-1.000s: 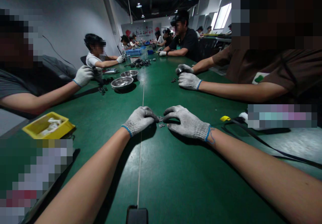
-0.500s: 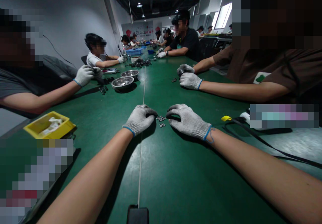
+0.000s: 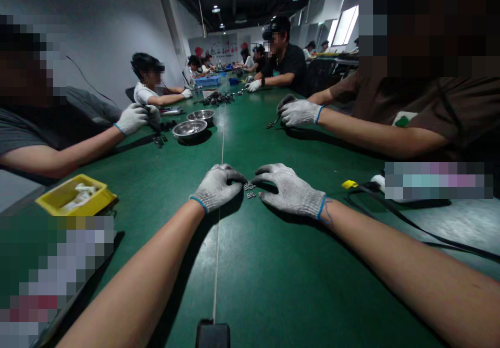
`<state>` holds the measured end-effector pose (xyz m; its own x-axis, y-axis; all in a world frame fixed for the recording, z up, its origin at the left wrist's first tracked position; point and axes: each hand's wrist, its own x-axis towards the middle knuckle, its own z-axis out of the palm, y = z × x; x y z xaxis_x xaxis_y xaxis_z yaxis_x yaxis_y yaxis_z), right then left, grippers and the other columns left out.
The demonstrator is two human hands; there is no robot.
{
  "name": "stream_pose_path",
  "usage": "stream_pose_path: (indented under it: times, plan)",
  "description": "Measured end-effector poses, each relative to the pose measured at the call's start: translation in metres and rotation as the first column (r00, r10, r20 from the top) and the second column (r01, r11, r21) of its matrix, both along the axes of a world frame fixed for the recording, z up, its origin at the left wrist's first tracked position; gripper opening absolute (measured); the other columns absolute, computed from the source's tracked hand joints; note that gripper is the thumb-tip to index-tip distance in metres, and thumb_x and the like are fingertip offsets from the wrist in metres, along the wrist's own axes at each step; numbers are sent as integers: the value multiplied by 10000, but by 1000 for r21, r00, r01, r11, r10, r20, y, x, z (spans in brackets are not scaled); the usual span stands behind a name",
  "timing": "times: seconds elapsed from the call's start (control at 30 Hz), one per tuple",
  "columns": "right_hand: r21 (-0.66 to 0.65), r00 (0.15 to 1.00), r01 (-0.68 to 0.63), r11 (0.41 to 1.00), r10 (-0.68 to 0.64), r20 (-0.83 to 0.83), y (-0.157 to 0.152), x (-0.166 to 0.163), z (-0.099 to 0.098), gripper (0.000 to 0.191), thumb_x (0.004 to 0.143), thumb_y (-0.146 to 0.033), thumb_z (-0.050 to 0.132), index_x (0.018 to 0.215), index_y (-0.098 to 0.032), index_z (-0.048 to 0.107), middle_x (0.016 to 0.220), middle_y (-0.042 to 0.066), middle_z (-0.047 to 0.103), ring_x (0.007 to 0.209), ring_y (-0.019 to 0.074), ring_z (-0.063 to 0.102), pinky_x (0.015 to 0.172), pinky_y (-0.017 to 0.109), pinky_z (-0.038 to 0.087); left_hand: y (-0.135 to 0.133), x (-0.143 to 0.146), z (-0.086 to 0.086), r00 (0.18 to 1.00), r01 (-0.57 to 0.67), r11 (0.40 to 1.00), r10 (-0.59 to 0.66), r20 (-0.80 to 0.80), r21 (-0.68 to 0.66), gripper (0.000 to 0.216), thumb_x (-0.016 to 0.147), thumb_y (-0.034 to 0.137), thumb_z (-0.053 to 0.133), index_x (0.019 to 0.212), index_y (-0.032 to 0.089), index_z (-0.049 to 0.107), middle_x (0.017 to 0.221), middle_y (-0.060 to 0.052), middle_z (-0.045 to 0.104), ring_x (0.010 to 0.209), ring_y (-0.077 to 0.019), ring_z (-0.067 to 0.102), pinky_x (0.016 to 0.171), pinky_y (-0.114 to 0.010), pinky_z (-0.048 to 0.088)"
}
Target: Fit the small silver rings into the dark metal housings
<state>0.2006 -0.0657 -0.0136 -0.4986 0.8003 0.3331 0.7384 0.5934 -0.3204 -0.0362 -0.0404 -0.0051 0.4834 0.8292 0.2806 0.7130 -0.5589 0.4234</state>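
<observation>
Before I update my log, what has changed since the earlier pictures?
The left hand and right hand drew slightly apart, then edged back toward the metal parts. At right, a co-worker's nearer hand shifted up and rightward in view. No grasp or release is clear. The bin stayed put.

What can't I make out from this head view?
All head view:
Small metal pieces: too small to count.
Left hand: whether it grips a piece, hidden by its own fingers.
Right hand: whether it touches one, too small to tell.
Black box: cut off by the bottom edge.
</observation>
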Motion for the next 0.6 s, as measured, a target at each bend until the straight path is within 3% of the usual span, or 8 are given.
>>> stream_pose_path:
  times: [0.6]
  plan:
    - [21,999,-28,999,29,-39,1,1,-2,355,866,-326,725,1204,-234,784,1366,125,683,1267,334,611,1095,528,492,1,-2,3,1000,16,999,-16,9,-34,285,871,175,595,994,205,850,980,-59,781,980,-232,693,1017,-380,524]
